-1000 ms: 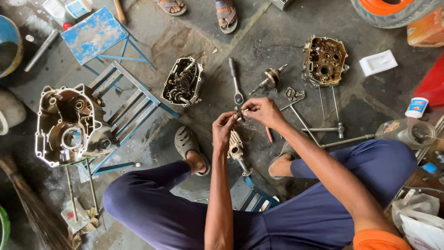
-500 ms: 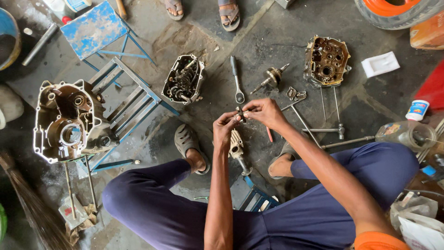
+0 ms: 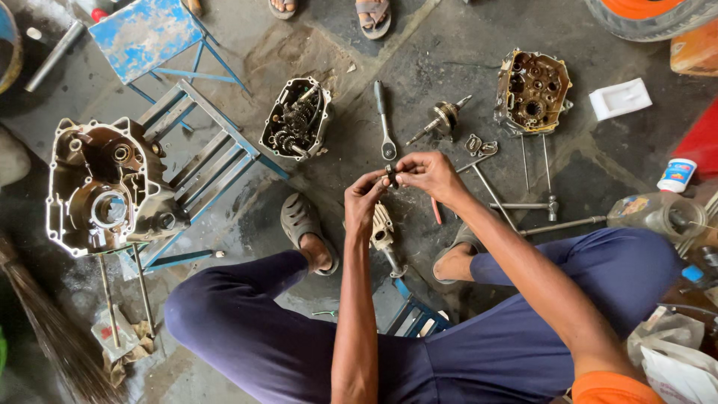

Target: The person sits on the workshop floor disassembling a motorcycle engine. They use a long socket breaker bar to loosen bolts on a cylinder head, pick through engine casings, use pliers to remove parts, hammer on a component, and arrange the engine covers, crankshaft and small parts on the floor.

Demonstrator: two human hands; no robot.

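Over the oily concrete floor (image 3: 449,45), between the knees, both hands meet: the left hand (image 3: 364,203) and the right hand (image 3: 428,173) pinch a small dark part (image 3: 391,176) from either side, fingertips closed tight on it. What it is stays hard to make out, it's mostly buried under the fingers. Just below the left hand, a pale metal piece (image 3: 383,227) peeks out, half hidden by the wrist. A ratchet wrench (image 3: 384,120) lies just beyond the hands, a crankshaft (image 3: 443,120) beside it. The gear-filled casing (image 3: 295,120) sits left, the big crankcase half (image 3: 97,187) rests on the blue frame (image 3: 202,157), a tyre (image 3: 651,15) is cut off at the top edge.
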